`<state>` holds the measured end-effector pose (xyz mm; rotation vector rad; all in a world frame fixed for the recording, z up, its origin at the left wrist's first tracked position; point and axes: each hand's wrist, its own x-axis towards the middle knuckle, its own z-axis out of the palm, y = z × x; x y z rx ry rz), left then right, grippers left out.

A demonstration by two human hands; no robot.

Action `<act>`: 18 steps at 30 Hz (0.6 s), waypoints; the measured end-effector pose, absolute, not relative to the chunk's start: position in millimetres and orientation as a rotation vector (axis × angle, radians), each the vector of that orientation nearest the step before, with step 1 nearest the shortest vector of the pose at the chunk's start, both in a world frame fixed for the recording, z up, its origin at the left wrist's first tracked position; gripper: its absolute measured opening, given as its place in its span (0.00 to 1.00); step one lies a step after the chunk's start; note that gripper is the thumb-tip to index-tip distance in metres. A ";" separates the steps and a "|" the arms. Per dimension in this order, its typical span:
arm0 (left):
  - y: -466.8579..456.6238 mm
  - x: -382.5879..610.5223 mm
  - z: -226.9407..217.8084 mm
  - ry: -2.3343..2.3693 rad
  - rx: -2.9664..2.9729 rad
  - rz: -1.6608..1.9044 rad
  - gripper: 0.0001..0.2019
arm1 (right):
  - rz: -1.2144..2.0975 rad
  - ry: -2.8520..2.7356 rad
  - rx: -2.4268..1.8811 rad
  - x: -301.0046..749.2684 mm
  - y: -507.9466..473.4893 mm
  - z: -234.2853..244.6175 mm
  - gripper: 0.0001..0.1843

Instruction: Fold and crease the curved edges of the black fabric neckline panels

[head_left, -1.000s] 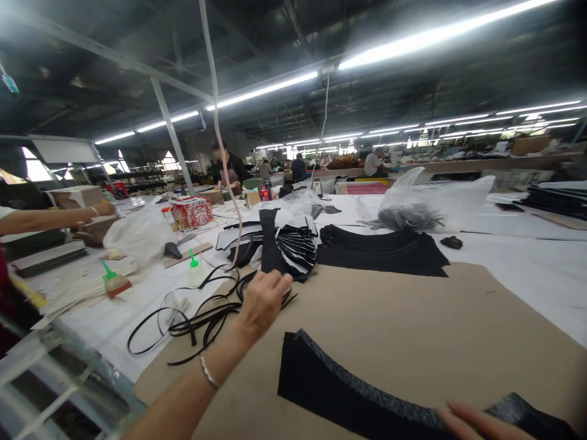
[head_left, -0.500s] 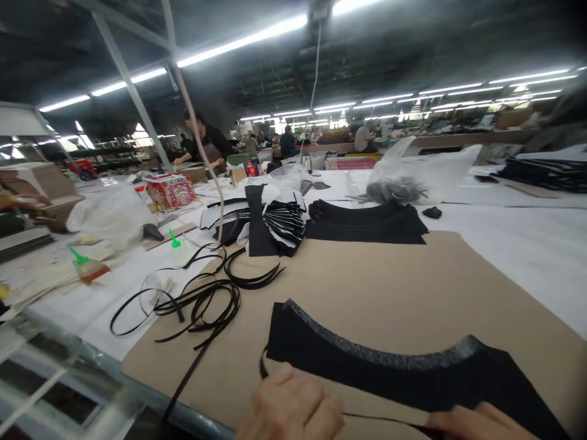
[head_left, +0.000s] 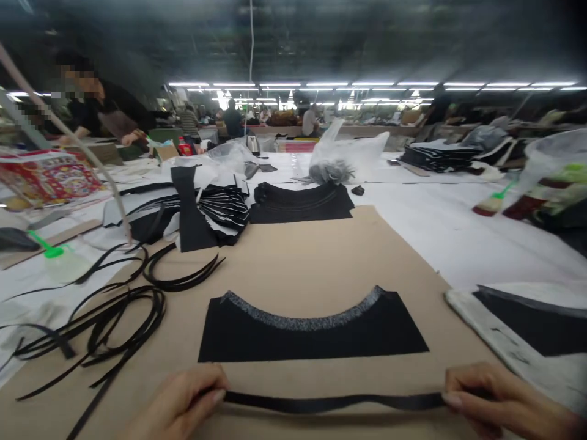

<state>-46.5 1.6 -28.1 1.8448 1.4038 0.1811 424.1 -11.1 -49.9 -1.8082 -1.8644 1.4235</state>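
Note:
A narrow black strip is stretched between my hands, slightly slack, just above the brown board. My left hand pinches one end between thumb and fingers. At the other end, my right hand pinches the strip the same way. Beyond the strip lies a flat black piece with a concave upper edge, banded in speckled grey along the curve. More black strips lie in loose loops and curls to the left of it.
Several curved black pieces are stacked behind, beside a fanned pile. A green-capped bottle stands at left. At right, a white pad carries another black piece. A co-worker stands at far left.
My view has swung to the right and levelled. My hands have moved farther apart, with the strip now stretched between them in plain sight. The curved black piece now appears squarer to me.

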 end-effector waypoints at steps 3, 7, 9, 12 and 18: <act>12.9 -43.7 -38.9 1.405 1.631 0.146 0.12 | 1.519 -1.866 -1.883 419.2 -1.7 -39.8 0.26; 17.8 -38.5 -42.4 1.406 1.486 0.109 0.16 | 1.020 -2.262 -1.928 413.2 -2.5 -35.5 0.18; 16.6 -33.0 -37.4 1.425 1.540 0.156 0.15 | 0.559 -2.445 -1.880 415.2 -8.0 -37.5 0.12; 12.5 -22.9 -25.8 1.431 1.731 0.322 0.12 | -0.219 -2.529 -1.624 416.1 -16.3 -39.5 0.13; 6.4 5.8 -10.8 1.205 2.112 0.334 0.10 | -0.093 -2.724 -1.166 331.7 -30.4 -13.2 0.19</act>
